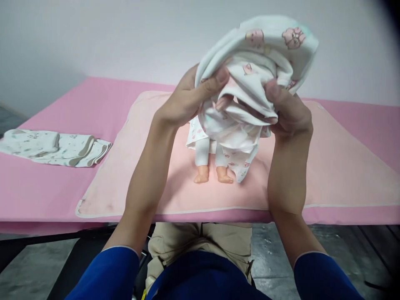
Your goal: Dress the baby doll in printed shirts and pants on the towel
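Between my raised hands is a bunched white baby garment (259, 112) printed with pink animal figures. My left hand (200, 91) grips its left side, thumb on top and a fingertip showing through an opening. On the right side, my right hand (290, 104) closes on the gathered cloth. Below the garment a baby doll lies on its back; its legs (202, 152) in white and its bare feet (224, 175) point toward me. The doll's head and upper body are hidden behind the cloth. A printed corner of fabric hangs beside its right-hand foot.
A pale peach mat (125, 187) with white edging lies under the doll on a pink-covered table (62, 112). Folded white printed cloth (56, 148) rests at the left, by the mat's edge. A plain wall (125, 37) stands behind the table.
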Demonstrator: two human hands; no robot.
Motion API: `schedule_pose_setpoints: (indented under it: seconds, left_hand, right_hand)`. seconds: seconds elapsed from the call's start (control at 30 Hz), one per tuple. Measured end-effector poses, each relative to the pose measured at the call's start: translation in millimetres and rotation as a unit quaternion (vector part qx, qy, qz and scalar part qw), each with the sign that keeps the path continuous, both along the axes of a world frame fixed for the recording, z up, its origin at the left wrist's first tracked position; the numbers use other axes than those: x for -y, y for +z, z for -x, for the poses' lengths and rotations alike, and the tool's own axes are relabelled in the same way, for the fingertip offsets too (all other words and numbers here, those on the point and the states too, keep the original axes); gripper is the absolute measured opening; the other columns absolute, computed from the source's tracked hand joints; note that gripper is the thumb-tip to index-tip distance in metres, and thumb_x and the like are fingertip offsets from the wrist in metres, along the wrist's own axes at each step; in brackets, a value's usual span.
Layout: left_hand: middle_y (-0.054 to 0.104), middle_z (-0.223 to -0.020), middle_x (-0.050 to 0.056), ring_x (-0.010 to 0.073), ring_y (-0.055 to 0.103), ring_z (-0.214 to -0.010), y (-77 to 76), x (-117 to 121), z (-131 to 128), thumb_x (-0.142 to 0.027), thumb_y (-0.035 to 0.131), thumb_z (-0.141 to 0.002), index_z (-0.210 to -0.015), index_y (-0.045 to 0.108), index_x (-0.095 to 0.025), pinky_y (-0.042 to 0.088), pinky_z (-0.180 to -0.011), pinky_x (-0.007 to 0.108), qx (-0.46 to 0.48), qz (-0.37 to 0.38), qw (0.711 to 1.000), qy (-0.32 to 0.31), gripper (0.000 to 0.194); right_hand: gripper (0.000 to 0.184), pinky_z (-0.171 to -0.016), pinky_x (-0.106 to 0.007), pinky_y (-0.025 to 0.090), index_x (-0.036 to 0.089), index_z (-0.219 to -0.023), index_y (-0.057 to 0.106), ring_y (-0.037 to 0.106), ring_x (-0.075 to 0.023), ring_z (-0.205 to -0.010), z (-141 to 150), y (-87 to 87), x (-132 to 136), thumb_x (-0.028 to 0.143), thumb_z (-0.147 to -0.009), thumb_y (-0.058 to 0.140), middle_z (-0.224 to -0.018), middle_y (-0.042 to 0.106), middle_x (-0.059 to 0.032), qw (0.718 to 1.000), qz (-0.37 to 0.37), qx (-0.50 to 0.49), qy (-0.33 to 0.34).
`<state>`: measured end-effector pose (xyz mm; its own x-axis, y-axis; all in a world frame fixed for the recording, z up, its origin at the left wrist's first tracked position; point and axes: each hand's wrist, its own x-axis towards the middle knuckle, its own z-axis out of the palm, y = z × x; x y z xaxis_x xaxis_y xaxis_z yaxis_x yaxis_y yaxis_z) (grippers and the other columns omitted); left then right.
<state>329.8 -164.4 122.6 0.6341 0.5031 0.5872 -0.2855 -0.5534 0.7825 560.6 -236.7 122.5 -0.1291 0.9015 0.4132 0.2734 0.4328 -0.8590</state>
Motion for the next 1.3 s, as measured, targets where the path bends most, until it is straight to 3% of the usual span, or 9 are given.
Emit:
schedule_pose_setpoints:
  seconds: [0.1, 0.2, 0.33, 0.53, 0.7, 0.87, 0.97, 1.1, 1.3]
  left_hand:
    - [0.039, -0.067, -0.004, 0.0054, 0.047, -0.056, -0.5, 22.5, 10.3, -0.054, 0.067, -0.109, -0.083, 0.054, -0.019, 0.045, -0.056, 0.021, -0.001, 0.025, 0.999, -0.038, 0.045]
    - [0.054, -0.073, -0.002, 0.0110, 0.064, -0.068, -20.0, 41.6, 23.8, -0.061, 0.080, -0.098, -0.090, 0.062, -0.018, 0.053, -0.062, 0.023, -0.055, 0.036, 0.997, 0.027, 0.047]
    - [0.077, -0.101, 0.007, 0.0262, 0.077, -0.102, -68.3, 73.1, 34.7, -0.054, 0.089, -0.087, -0.118, 0.072, -0.016, 0.064, -0.084, 0.036, -0.098, 0.105, 0.986, 0.083, 0.051]
    - [0.077, -0.115, 0.011, 0.0277, 0.074, -0.104, -126.8, 125.9, 49.1, -0.046, 0.071, -0.093, -0.122, 0.064, -0.015, 0.059, -0.088, 0.038, -0.216, 0.166, 0.942, 0.198, 0.043]
    - [0.078, -0.105, 0.010, 0.0299, 0.074, -0.093, -141.0, 148.7, 63.5, -0.039, 0.057, -0.101, -0.131, 0.051, -0.020, 0.054, -0.080, 0.038, -0.359, 0.175, 0.881, 0.252, 0.036]
    - [0.078, -0.119, 0.025, 0.0396, 0.075, -0.101, -140.0, 152.8, 69.9, -0.043, 0.052, -0.104, -0.132, 0.055, -0.014, 0.052, -0.085, 0.044, -0.486, 0.123, 0.815, 0.289, 0.040]
    - [0.076, -0.130, 0.030, 0.0427, 0.075, -0.111, -140.8, 153.8, 69.9, -0.043, 0.051, -0.104, -0.129, 0.060, -0.011, 0.053, -0.089, 0.045, -0.529, 0.104, 0.796, 0.277, 0.041]
    - [0.077, -0.132, 0.025, 0.0393, 0.075, -0.117, -150.3, 148.8, 69.9, -0.038, 0.048, -0.104, -0.125, 0.065, -0.013, 0.054, -0.095, 0.043, -0.513, 0.085, 0.810, 0.271, 0.037]
    - [0.079, -0.115, 0.008, 0.0284, 0.074, -0.106, -166.6, 128.9, 70.4, -0.037, 0.047, -0.104, -0.113, 0.063, -0.022, 0.054, -0.092, 0.036, -0.329, 0.095, 0.904, 0.255, 0.024]
  right_hand:
    - [0.063, -0.099, -0.050, 0.069, 0.028, -0.117, 0.076, 0.075, -0.0353, -0.122, 6.1, 8.6, 21.3, 0.076, -0.079, 0.088, -0.112, 0.079, -0.0042, 0.997, -0.010, 0.003, 0.077]
    - [0.058, -0.103, -0.053, 0.065, 0.024, -0.126, 0.074, 0.075, -0.0352, -0.118, 11.1, 2.8, 42.0, 0.054, -0.080, 0.094, -0.113, 0.079, -0.0061, 0.996, 0.024, 0.044, 0.068]
    - [0.042, -0.102, -0.055, 0.063, 0.025, -0.122, 0.073, 0.074, -0.0376, -0.116, 19.4, -30.2, 68.0, 0.041, -0.086, 0.085, -0.112, 0.079, -0.0064, 0.989, 0.038, 0.145, -0.018]
    - [0.031, -0.087, -0.050, 0.061, 0.027, -0.118, 0.068, 0.075, -0.0354, -0.096, 33.7, -87.7, 97.9, 0.037, -0.089, 0.070, -0.107, 0.081, -0.0066, 0.950, 0.122, 0.282, -0.051]
    - [0.041, -0.086, -0.047, 0.060, 0.023, -0.121, 0.067, 0.074, -0.0367, -0.100, 46.6, -116.9, 98.8, 0.048, -0.088, 0.071, -0.111, 0.081, -0.0116, 0.934, 0.177, 0.309, -0.038]
    - [0.064, -0.094, -0.049, 0.061, 0.018, -0.140, 0.063, 0.075, -0.0393, -0.111, 62.3, -134.6, 88.2, 0.047, -0.085, 0.076, -0.130, 0.078, -0.0183, 0.923, 0.197, 0.328, -0.036]
    - [0.073, -0.096, -0.050, 0.061, 0.017, -0.144, 0.062, 0.074, -0.0427, -0.117, 70.1, -140.0, 84.5, 0.050, -0.082, 0.081, -0.135, 0.077, -0.0206, 0.912, 0.196, 0.358, -0.039]
    - [0.056, -0.099, -0.048, 0.060, 0.020, -0.134, 0.070, 0.075, -0.0418, -0.119, 78.4, -142.7, 85.7, 0.050, -0.087, 0.079, -0.132, 0.080, -0.0166, 0.914, 0.169, 0.369, -0.021]
    - [0.038, -0.096, -0.044, 0.057, 0.020, -0.125, 0.072, 0.074, -0.0359, -0.110, 71.6, -133.7, 85.2, 0.045, -0.097, 0.064, -0.124, 0.082, -0.0127, 0.939, 0.107, 0.326, 0.009]
